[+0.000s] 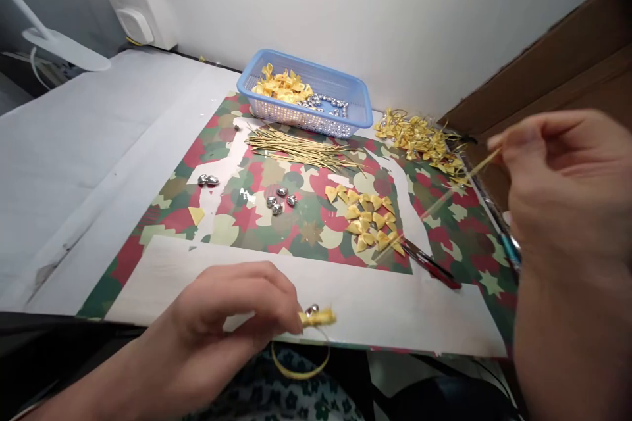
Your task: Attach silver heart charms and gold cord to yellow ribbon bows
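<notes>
My left hand (227, 316) is closed in a pinch at the near edge of the table, holding a small yellow ribbon bow with a silver bead (316, 317); a loop of gold cord (300, 362) hangs below it. My right hand (567, 191) is raised at the right, fingers pinched on the end of a thin gold cord (444, 200) that slants down toward the loose yellow bows (365, 217) on the patterned mat (296, 237).
A blue basket (309, 97) with yellow bows and silver beads stands at the back. In front of it lie a bundle of gold cords (301, 147) and silver heart beads (279, 200). A pile of finished bows (422, 138) sits at the right; a red-handled tool (429, 264) lies nearby.
</notes>
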`<state>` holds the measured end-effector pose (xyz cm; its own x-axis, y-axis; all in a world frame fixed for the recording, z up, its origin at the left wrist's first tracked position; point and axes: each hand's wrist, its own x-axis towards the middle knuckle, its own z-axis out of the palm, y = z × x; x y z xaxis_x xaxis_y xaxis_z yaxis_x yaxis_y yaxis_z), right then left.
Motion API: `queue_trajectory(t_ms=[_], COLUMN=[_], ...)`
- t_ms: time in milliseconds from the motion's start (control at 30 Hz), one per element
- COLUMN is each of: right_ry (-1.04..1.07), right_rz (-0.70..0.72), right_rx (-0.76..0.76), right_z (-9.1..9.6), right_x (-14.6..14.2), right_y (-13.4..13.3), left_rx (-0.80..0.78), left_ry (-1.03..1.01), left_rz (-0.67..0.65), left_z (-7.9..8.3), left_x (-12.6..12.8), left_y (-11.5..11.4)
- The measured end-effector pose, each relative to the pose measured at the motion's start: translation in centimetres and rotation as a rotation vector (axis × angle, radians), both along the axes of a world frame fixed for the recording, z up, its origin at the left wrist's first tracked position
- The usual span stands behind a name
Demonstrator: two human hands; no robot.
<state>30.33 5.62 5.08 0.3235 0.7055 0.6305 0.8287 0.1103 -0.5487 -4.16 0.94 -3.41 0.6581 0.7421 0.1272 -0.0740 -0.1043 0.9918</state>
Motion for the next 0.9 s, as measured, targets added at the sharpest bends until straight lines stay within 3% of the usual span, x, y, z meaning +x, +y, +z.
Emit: queue_trajectory(t_ms=[33, 100, 167, 233, 333, 467, 533, 567, 633, 700, 800, 900], right_ry=[-0.031, -0.169, -0.336, -0.424, -0.289, -0.272, -0.288, -0.249, -0.048, -0.035, -0.039, -0.066], right_rz=[-0.048, -0.158, -0.163, -0.087, -0.028, -0.052, 0.065, 0.194, 0.684, 1.005, 1.105, 1.018], right_rx=[-0.024, -0.264, -0.436, -0.456, -0.485, -0.603, -0.594, -0.617, -0.736, -0.873, -0.972, -0.879], right_z=[-0.7, -1.7, -2.2, -2.4, -2.5, -2.9, -3.1, -3.3, -3.6, -3.8, -3.7, -2.0], right_x=[1.5, 4.1, 6.3, 7.7, 8.2, 5.7, 2.7, 0.9, -3.0, -6.1, -6.8, -2.4], right_y=[-0.6, -1.8, -2.6, -2.8, -2.0, -1.3, -1.9, -2.4, -3.4, -3.9, -3.6, -2.9], left_rx=[-0.144, -0.405, -0.560, -0.604, -0.551, -0.477, -0.484, -0.492, -0.487, -0.448, -0.299, -0.180], left_ry=[-0.004, -0.038, -0.076, -0.082, -0.055, 0.000, 0.025, 0.033, 0.042, 0.075, 0.194, 0.272], left_rz=[0.025, 0.044, 0.028, 0.012, -0.011, -0.034, -0.035, -0.032, -0.026, -0.004, 0.115, 0.206], left_z=[0.0, 0.1, 0.2, 0.2, 0.1, 0.0, 0.1, 0.3, 0.7, 1.1, 1.1, 0.7], left_x=[-0.1, -0.2, -0.1, 0.1, 0.3, 0.3, 0.3, 0.4, 0.6, 0.8, 1.0, 1.2], left_y=[0.0, 0.3, 0.6, 0.9, 1.1, 0.9, 0.8, 0.8, 0.8, 0.9, 1.0, 1.2])
